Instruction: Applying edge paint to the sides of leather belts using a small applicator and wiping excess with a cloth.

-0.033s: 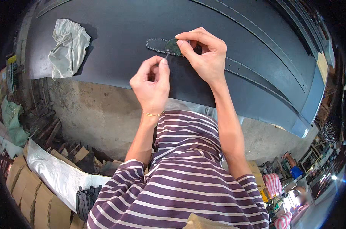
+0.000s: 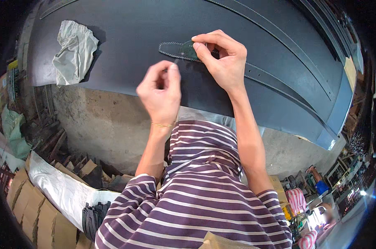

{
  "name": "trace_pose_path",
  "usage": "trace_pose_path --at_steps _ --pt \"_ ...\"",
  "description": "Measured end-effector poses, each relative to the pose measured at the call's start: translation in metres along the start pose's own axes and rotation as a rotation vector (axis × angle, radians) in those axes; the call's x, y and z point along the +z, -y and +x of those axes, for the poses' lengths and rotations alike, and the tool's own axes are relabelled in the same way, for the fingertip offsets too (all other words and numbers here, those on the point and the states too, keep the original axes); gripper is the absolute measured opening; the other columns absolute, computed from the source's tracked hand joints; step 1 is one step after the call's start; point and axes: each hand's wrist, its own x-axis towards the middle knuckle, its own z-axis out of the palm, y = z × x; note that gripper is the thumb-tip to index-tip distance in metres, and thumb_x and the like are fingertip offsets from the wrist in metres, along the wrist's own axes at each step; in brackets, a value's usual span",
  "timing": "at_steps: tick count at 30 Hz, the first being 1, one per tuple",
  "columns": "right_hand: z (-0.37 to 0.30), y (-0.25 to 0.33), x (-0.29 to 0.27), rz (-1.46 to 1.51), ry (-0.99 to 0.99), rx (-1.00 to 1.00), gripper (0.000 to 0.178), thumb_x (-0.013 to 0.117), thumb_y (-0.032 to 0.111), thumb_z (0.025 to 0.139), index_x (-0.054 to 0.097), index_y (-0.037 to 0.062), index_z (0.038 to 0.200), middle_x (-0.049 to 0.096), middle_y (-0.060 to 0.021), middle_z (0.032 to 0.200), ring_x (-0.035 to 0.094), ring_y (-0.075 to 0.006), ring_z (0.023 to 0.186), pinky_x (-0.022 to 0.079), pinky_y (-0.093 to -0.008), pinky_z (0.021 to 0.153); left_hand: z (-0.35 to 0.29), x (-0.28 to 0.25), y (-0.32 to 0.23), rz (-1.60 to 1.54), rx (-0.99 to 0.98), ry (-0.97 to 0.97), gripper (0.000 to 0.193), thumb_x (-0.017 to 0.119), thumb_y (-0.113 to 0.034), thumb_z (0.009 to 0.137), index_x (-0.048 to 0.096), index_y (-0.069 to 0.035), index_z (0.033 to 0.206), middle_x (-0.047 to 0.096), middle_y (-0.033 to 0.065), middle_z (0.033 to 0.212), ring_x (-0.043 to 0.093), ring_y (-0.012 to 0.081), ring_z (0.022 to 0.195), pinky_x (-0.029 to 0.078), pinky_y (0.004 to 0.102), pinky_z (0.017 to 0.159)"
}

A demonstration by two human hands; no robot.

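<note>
A black leather belt (image 2: 167, 49) with pale stitching along its edges lies on the dark tabletop, its rounded tip toward the left. Over the belt near that tip is a thin dark green piece with a curved edge (image 2: 189, 49). My right hand (image 2: 223, 58) pinches this piece between thumb and forefinger. Just left of it and nearer to me, my left hand (image 2: 161, 87) has thumb and forefinger pressed together, slightly blurred. A faint pale, thin sliver shows at those fingertips; I cannot make out what it is.
A crumpled pale cloth (image 2: 74, 54) lies on the left of the dark tabletop (image 2: 126, 62). More stitched belts (image 2: 287, 50) stretch across the far right. Below left are stacked cardboard pieces (image 2: 34, 207) and a bundle of black strips (image 2: 94, 220). Another person (image 2: 329, 213) is at lower right.
My left hand has shifted a little left, drawing away from the green piece. My right hand stays almost where it was, still pinching the piece on the belt.
</note>
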Motion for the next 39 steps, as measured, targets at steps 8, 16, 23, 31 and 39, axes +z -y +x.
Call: trace_pose_path --at_steps 8,16,23,31,39 --pt "0.005 0.005 0.000 0.214 -0.146 0.060 0.013 0.073 0.002 0.088 0.075 0.0020 0.100 0.067 0.0007 0.086 0.058 -0.0040 0.073 0.045 -0.0184 0.064 0.167 -0.154 0.068 1.200 0.480 -0.203 0.046 0.059 -0.034 0.097 0.058 -0.014 0.138 0.049 0.0209 0.146 0.041 0.0370 0.139 0.028 0.0472 0.118" --pt "0.006 -0.024 -0.031 1.060 -0.393 0.116 0.017 0.061 0.003 0.096 0.068 0.0024 0.111 0.072 -0.0090 0.093 0.063 -0.0114 0.068 0.046 -0.0264 0.059 0.076 -0.052 0.036 0.436 0.407 0.364 0.048 0.039 -0.036 0.106 0.048 -0.013 0.148 0.040 0.0107 0.157 0.030 0.0308 0.148 0.021 0.0450 0.121" --pt "0.005 -0.026 -0.040 1.443 -0.241 0.085 0.021 0.067 0.007 0.092 0.069 0.0074 0.113 0.070 -0.0065 0.097 0.056 -0.0123 0.076 0.043 -0.0245 0.061 0.035 -0.012 0.018 1.008 0.666 0.524 0.062 0.050 -0.044 0.098 0.035 -0.024 0.155 0.027 0.0028 0.163 0.023 0.0266 0.150 0.017 0.0535 0.121" --pt "0.008 -0.023 -0.035 1.353 -0.335 0.255 0.017 0.070 0.002 0.089 0.068 0.0023 0.106 0.071 -0.0093 0.092 0.069 -0.0187 0.071 0.061 -0.0294 0.062 0.144 -0.083 0.054 1.247 0.413 0.239 0.055 0.044 -0.046 0.101 0.041 -0.021 0.150 0.034 0.0091 0.158 0.029 0.0344 0.146 0.024 0.0602 0.115" --pt "-0.002 -0.012 -0.069 1.844 -0.352 -0.061 0.015 0.069 0.012 0.093 0.065 0.0064 0.107 0.068 -0.0028 0.090 0.066 -0.0158 0.082 0.061 -0.0268 0.066 0.026 0.052 0.009 0.870 1.051 0.690 0.047 0.056 -0.012 0.096 0.051 -0.010 0.142 0.043 0.0173 0.151 0.032 0.0352 0.145 0.023 0.0446 0.119"
